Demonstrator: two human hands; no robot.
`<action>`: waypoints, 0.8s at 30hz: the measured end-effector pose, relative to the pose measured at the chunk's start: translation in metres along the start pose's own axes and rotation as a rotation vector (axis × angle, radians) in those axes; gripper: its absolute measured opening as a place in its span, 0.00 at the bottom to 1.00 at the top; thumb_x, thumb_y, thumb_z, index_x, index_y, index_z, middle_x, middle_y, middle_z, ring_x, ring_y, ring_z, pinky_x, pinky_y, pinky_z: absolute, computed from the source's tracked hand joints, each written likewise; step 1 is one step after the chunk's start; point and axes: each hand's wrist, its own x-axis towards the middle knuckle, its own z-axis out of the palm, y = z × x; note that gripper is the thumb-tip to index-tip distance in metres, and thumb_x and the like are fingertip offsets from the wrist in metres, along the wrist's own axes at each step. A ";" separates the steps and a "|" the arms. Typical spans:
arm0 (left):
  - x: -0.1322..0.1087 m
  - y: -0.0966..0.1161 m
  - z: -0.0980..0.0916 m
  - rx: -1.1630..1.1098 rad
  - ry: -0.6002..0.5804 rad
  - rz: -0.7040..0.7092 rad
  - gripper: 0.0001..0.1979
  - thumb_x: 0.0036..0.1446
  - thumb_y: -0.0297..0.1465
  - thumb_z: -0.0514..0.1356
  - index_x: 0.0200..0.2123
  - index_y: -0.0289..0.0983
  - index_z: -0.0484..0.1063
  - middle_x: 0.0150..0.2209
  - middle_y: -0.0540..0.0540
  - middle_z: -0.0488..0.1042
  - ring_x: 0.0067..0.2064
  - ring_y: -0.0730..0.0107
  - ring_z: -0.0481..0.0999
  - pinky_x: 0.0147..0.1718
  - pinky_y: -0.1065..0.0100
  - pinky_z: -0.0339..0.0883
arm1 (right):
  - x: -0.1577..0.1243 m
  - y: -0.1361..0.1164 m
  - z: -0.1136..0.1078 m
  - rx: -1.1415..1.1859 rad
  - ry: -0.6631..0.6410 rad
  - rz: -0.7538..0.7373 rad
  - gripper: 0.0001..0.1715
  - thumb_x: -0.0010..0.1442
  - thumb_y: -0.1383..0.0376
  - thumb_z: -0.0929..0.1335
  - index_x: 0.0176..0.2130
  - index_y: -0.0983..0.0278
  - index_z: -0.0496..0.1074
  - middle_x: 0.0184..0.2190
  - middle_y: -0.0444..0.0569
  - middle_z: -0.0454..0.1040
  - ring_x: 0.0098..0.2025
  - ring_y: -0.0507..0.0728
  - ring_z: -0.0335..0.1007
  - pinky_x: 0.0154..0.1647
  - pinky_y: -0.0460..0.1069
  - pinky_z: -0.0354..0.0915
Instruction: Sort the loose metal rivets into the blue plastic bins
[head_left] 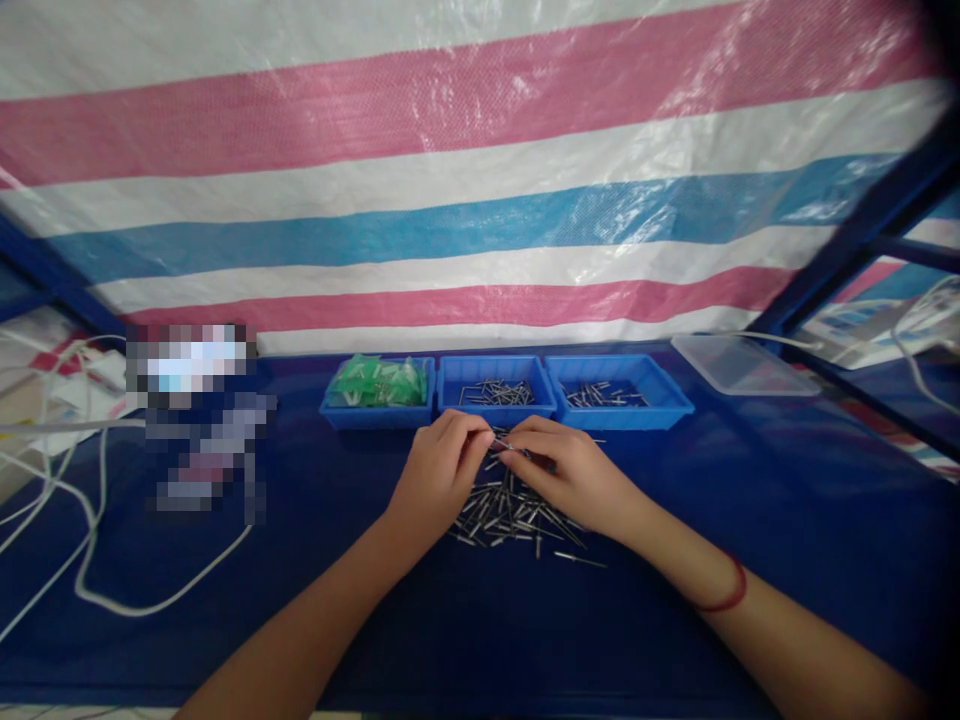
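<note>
My left hand and my right hand meet over the middle of the table, fingertips pinched close together. Between them is a thin silver blind rivet, partly covered by the fingers; both hands appear to grip it. Below and behind the hands lies a loose pile of blind rivets, with long thin stems pointing in many directions. One single rivet lies apart at the pile's front right edge. Part of the pile is hidden by my hands.
Along the back stand three blue bins: the left bin holds green plastic packets, while the middle bin and right bin hold rivets. A clear plastic lid lies back right. White cables loop across the left.
</note>
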 end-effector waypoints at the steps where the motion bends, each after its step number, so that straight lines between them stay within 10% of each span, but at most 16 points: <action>1: 0.000 -0.001 0.001 -0.068 0.011 -0.022 0.06 0.64 0.32 0.54 0.38 0.36 0.69 0.37 0.48 0.74 0.38 0.69 0.72 0.39 0.68 0.61 | 0.000 -0.001 0.000 0.024 -0.005 0.005 0.10 0.63 0.64 0.65 0.35 0.63 0.75 0.34 0.50 0.73 0.35 0.54 0.69 0.38 0.49 0.65; 24: 0.002 -0.005 0.001 -0.238 0.062 -0.050 0.04 0.59 0.31 0.60 0.35 0.37 0.74 0.33 0.49 0.75 0.34 0.73 0.73 0.35 0.72 0.65 | 0.001 -0.002 0.001 0.331 0.186 0.237 0.09 0.58 0.59 0.69 0.34 0.63 0.73 0.28 0.46 0.71 0.29 0.52 0.65 0.31 0.48 0.62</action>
